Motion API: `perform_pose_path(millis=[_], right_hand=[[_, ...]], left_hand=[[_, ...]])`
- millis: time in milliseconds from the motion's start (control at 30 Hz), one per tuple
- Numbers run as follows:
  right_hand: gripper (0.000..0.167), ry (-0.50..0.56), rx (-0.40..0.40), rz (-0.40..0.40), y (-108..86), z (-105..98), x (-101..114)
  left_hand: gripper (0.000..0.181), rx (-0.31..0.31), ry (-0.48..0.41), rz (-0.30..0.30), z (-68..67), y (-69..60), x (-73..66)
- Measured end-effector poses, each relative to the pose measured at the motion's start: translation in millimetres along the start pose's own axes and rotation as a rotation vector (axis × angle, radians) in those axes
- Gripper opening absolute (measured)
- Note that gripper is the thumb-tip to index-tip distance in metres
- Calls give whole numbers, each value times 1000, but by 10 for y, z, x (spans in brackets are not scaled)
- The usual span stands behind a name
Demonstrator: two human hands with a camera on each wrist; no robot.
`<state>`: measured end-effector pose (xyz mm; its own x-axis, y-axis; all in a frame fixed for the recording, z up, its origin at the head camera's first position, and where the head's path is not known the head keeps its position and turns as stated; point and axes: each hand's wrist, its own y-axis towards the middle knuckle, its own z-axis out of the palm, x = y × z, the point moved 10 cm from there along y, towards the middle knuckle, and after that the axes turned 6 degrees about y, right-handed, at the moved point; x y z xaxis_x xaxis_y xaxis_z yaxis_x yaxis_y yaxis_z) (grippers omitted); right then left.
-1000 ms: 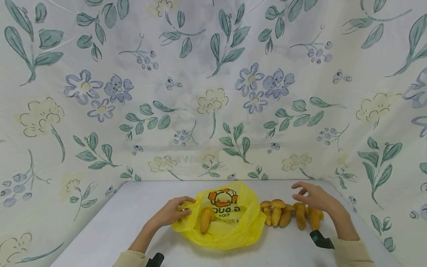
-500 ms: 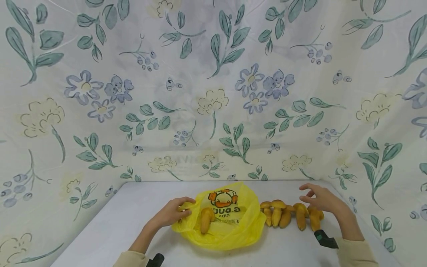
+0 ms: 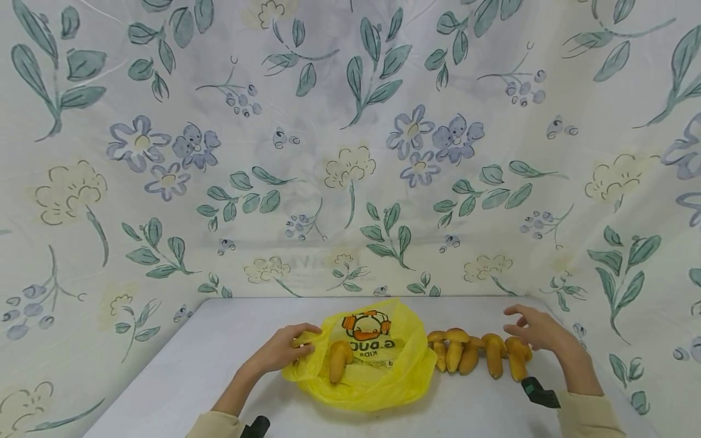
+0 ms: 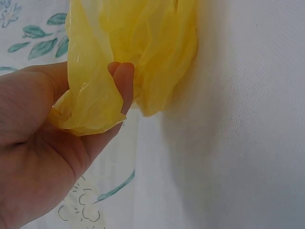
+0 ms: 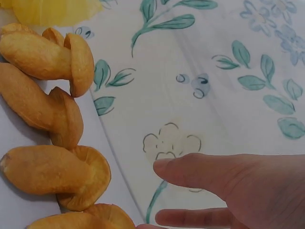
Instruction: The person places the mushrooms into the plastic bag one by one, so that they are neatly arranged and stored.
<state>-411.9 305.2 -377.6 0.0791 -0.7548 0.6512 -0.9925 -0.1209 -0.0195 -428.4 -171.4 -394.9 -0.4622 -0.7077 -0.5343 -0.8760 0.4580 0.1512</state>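
A yellow plastic bag with a printed duck lies with its mouth spread toward me. Inside it is one brown-yellow mushroom. My left hand holds the bag's left rim; in the left wrist view the thin film runs between thumb and fingers. To the right of the bag, several mushrooms lie in a row, among them a rightmost mushroom. My right hand hovers just beyond this end of the row, fingers loosely bent and holding nothing. In the right wrist view it is apart from the nearest mushroom.
The white table has its far edge against a floral curtain, which also hangs along both sides. Dark wrist-camera mounts sit on both wrists.
My right hand has drifted to the right, from above the row of mushrooms to its right end. The left hand, the bag and the mushrooms stay where they were.
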Motion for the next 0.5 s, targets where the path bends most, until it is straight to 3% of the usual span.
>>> perform_pose_path(millis=[500], right_hand=[[55, 9, 22, 60, 19, 16, -199]], left_hand=[[32, 2, -8, 3, 14, 25, 29]])
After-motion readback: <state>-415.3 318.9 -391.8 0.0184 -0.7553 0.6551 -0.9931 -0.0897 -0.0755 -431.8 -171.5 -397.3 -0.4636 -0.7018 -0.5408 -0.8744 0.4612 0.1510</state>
